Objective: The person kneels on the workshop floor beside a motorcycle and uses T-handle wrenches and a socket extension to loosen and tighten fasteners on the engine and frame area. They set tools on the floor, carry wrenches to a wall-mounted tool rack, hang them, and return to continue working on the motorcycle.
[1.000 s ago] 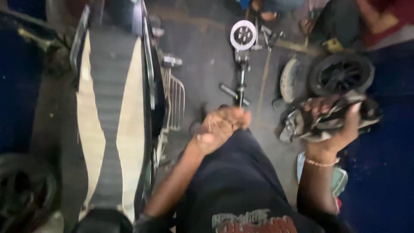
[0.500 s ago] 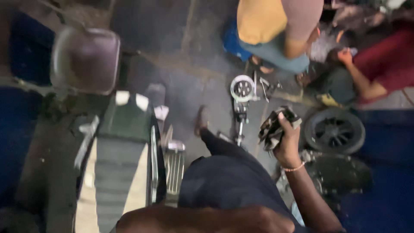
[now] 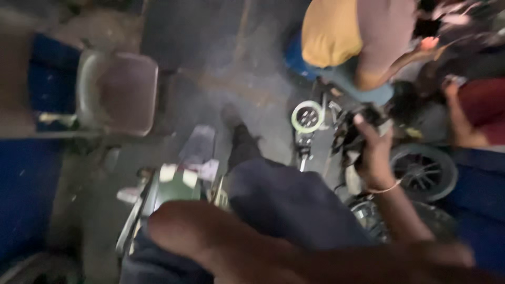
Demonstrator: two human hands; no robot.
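Head view | right hand (image 3: 374, 158) clenched around dark engine part (image 3: 351, 138) above wheel (image 3: 423, 171) | left hand unseen | risk: one-handed hold slipping onto wheel

The right hand (image 3: 374, 152) is closed around a dark mechanical part (image 3: 351, 132), held above the concrete floor (image 3: 210, 79). The left forearm (image 3: 252, 247) crosses the bottom of the view, blurred; its hand is out of frame. A round gauge (image 3: 307, 117) lies just left of the held part. A small wheel (image 3: 425, 171) lies to the right of the wrist. A plastic chair (image 3: 118, 92) stands at upper left. Two other people (image 3: 347, 37) crouch at top right.
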